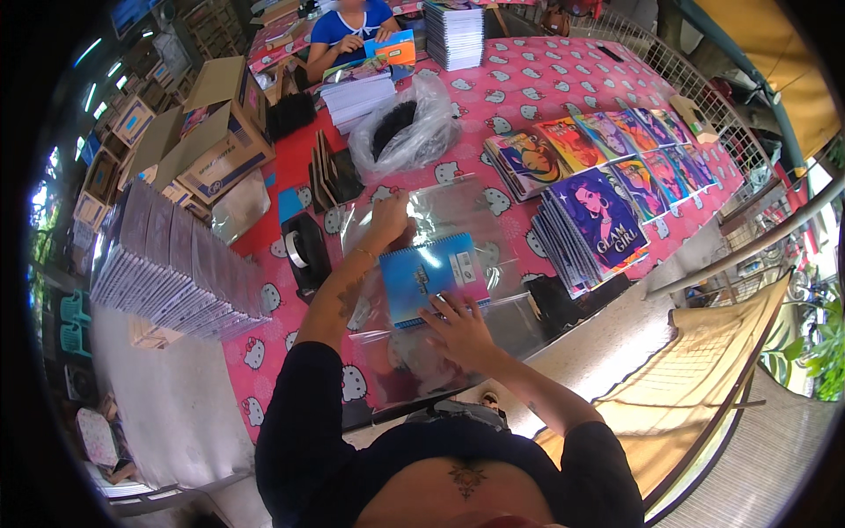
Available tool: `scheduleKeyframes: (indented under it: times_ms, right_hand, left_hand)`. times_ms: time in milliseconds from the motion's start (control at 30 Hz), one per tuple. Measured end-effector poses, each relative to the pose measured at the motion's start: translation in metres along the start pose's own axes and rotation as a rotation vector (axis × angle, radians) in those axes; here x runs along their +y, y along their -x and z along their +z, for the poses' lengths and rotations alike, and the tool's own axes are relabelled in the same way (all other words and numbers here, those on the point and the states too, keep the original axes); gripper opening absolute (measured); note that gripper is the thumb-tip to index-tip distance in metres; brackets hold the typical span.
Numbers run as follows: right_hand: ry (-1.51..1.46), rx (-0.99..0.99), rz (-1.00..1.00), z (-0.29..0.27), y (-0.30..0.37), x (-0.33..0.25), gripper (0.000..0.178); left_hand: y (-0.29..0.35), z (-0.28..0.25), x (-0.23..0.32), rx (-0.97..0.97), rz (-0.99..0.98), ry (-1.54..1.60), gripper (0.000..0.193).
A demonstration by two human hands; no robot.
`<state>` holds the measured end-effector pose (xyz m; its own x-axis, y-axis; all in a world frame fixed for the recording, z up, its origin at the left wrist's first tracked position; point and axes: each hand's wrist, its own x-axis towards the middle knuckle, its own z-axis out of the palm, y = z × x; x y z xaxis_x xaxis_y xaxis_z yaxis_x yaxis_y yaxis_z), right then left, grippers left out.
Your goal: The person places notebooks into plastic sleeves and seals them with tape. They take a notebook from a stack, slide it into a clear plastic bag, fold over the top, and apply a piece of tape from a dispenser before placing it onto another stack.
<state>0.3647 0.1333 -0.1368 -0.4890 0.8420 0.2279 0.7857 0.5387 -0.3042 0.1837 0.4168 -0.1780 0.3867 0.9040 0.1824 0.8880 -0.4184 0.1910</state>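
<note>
A blue spiral notebook [427, 280] with a pinkish right edge lies in front of me, on top of clear plastic sheeting [458, 207]. Just beyond the notebook's far left corner, my left hand [389, 217] is closed, its fingers pinched on the clear plastic. My right hand [462, 330] rests on the near edge of the notebook with fingers spread. More loose clear plastic is spread beneath and nearer to me. Left of my left forearm stands a black tape dispenser [305, 255] holding a roll of tape.
Spiral notebooks with illustrated covers [598, 216] lie in rows at right. Tall notebook stacks [176, 264] stand at left, near open cardboard boxes [220, 132]. Farther off sit a clear plastic bag [431, 132] and more notebook stacks [455, 35]. A person in blue [352, 31] handles a notebook across the table.
</note>
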Motion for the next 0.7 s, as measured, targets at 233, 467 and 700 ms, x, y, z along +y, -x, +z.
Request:
scheduleKeyframes:
  times_ms: [233,467,700]
  right_hand:
    - [-0.015,0.045,-0.014,0.001,-0.001,0.005,0.06]
    - [-0.013,-0.014,0.004,-0.003,-0.001,0.001,0.061]
    - [-0.025,-0.028,0.028,-0.004,-0.001,-0.004,0.061]
  left_hand:
    - [0.009,0.009,0.004,0.278,0.222,-0.149,0.027]
    - [-0.011,-0.038,0.012,-0.049,0.03,-0.001,0.024]
    - [-0.015,-0.016,0.007,-0.028,0.082,-0.022,0.024]
